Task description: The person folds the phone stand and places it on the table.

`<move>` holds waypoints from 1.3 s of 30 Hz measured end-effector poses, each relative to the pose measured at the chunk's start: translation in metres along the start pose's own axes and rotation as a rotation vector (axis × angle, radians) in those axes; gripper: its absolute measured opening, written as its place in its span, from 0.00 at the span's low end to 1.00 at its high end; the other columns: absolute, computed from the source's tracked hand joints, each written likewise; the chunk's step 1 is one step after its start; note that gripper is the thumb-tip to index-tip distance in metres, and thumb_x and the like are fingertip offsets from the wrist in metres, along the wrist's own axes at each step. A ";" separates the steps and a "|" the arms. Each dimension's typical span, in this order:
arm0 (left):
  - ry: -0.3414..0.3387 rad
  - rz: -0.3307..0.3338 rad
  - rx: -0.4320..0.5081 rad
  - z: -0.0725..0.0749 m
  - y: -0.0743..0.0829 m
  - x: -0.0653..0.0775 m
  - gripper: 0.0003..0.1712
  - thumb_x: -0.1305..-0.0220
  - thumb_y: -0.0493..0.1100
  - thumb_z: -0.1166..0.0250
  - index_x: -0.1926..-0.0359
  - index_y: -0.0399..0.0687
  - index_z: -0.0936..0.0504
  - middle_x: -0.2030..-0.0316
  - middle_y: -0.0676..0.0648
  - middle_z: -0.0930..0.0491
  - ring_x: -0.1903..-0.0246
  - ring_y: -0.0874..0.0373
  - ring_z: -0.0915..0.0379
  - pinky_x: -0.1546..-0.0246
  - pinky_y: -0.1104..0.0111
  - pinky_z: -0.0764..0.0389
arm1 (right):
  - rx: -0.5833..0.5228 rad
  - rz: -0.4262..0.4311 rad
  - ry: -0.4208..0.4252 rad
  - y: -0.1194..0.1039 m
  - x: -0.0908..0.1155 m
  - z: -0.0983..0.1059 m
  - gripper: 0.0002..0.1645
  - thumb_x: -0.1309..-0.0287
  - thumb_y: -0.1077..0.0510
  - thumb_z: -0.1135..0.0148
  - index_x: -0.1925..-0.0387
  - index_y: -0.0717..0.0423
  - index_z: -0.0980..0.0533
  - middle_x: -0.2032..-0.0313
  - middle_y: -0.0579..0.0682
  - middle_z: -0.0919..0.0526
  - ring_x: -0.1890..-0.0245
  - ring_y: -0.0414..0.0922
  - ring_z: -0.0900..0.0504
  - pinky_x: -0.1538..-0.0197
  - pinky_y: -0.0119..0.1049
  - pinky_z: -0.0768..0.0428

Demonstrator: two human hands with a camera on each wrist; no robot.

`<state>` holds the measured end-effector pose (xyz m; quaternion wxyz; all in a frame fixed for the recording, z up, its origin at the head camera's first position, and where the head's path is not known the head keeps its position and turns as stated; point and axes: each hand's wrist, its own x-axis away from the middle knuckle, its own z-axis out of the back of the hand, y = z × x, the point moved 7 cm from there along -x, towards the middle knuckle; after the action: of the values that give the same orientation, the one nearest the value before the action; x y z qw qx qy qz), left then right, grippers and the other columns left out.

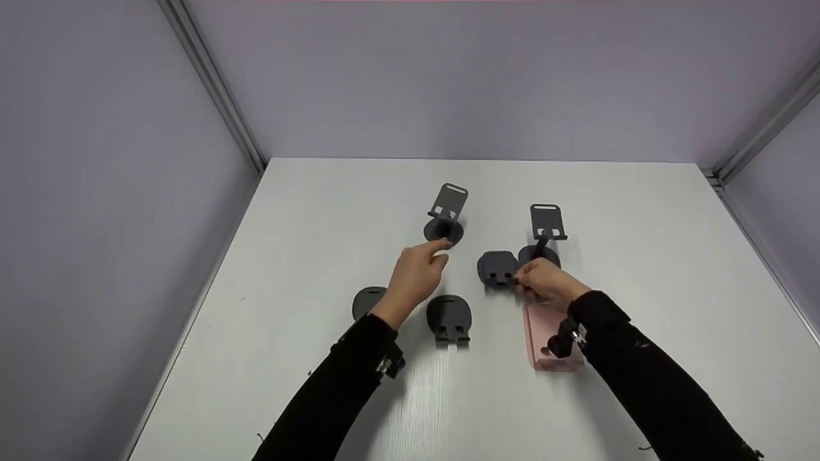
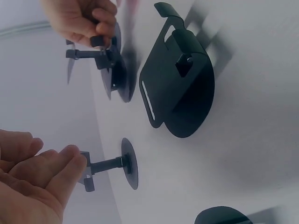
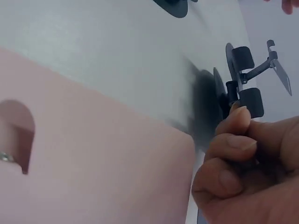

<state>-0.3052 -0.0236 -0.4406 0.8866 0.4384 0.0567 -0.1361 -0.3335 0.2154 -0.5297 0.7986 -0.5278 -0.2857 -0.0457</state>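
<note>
Between thumb and fingertips my right hand [image 1: 548, 280] pinches the front lip of a dark folded phone stand [image 1: 496, 266]. In the right wrist view the grip is on one of the stand's tabs [image 3: 251, 102]. An unfolded phone stand [image 1: 541, 253] stands just behind that hand, its plate raised on an arm over a round base. My left hand [image 1: 415, 278] holds nothing, its fingers loosely bent. Its fingertips are right by the base of another unfolded phone stand [image 1: 448, 202]. Below the left hand lies a folded phone stand [image 1: 448, 315], seen large in the left wrist view [image 2: 173, 70].
Partly hidden by the left wrist is one more folded stand [image 1: 367, 301]. A pink block [image 1: 538, 333] with a rounded cut-out lies under the right wrist. Everything is on a white table [image 1: 282, 256], with pale walls at the back and sides.
</note>
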 end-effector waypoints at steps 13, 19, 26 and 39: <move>-0.005 -0.022 -0.012 0.001 0.000 0.004 0.16 0.28 0.32 0.40 0.44 0.40 0.15 0.43 0.42 0.16 0.48 0.51 0.16 0.51 0.59 0.16 | 0.026 -0.100 0.133 0.010 0.000 0.019 0.11 0.33 0.69 0.53 0.65 0.68 0.24 0.83 0.44 0.26 0.84 0.34 0.30 0.78 0.26 0.31; -0.011 -0.018 -0.017 0.002 -0.003 0.006 0.15 0.28 0.32 0.40 0.45 0.40 0.15 0.42 0.41 0.17 0.47 0.51 0.16 0.52 0.59 0.16 | 0.026 -0.131 0.202 0.020 0.000 0.036 0.11 0.27 0.67 0.55 0.57 0.70 0.27 0.82 0.44 0.26 0.83 0.35 0.30 0.77 0.27 0.31; -0.012 -0.017 -0.031 0.003 -0.005 0.005 0.14 0.28 0.32 0.41 0.47 0.40 0.13 0.43 0.40 0.17 0.51 0.52 0.16 0.56 0.61 0.19 | -0.034 -0.173 0.238 0.035 0.007 0.061 0.14 0.25 0.65 0.58 0.47 0.71 0.31 0.77 0.46 0.26 0.76 0.38 0.28 0.71 0.29 0.28; -0.035 0.008 0.003 0.002 -0.013 0.006 0.14 0.28 0.32 0.41 0.47 0.38 0.14 0.39 0.37 0.20 0.45 0.48 0.17 0.54 0.59 0.18 | -0.065 -0.112 0.181 0.038 0.013 0.063 0.13 0.29 0.70 0.57 0.51 0.70 0.27 0.70 0.47 0.24 0.74 0.37 0.28 0.69 0.28 0.27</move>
<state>-0.3033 -0.0339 -0.4509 0.8874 0.4373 0.0392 -0.1406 -0.3342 0.2896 -0.5368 0.7998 -0.5303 -0.2397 -0.1472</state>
